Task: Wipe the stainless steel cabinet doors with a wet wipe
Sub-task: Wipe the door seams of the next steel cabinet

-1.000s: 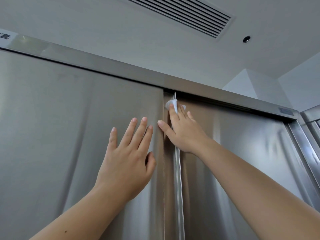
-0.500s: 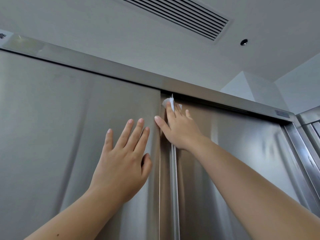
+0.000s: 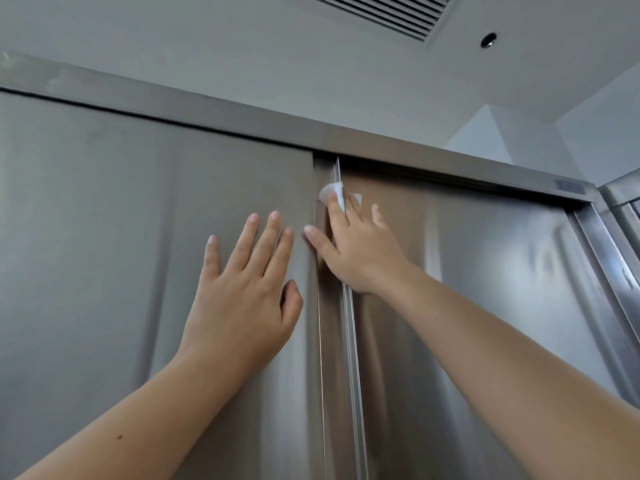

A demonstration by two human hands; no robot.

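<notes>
**Wipe eases down from the top rail**

Since half a second ago the right hand point(image 3: 360, 258) has slid a little down the door edge, leaving a wider gap between the wet wipe point(image 3: 329, 194) and the top rail point(image 3: 207, 112). The left hand point(image 3: 239, 306) has stayed where it was.

The right hand reaches up with its arm stretched out, fingers straight and spread, thumb pointing toward the left hand. Its fingertips press the wipe flat rather than curling round it. The white wipe peeks out just beyond those fingertips, folded over the raised vertical strip point(image 3: 351, 341) that runs under the palm. The left hand lies flat and relaxed on the left door point(image 3: 104, 237), fingers extended upward and holding nothing. The two hands are close together but apart, the right thumb tip just beside the left fingertips.

The right hand's own fingers hide most of the wipe. The right door point(image 3: 485, 271) spreads beyond the right forearm — brushed steel, streaked with reflections. Above both hands the rail crosses the doors. Higher still a pale ceiling carries a slatted vent point(image 3: 388, 12) and a small round fitting point(image 3: 488, 39).
</notes>
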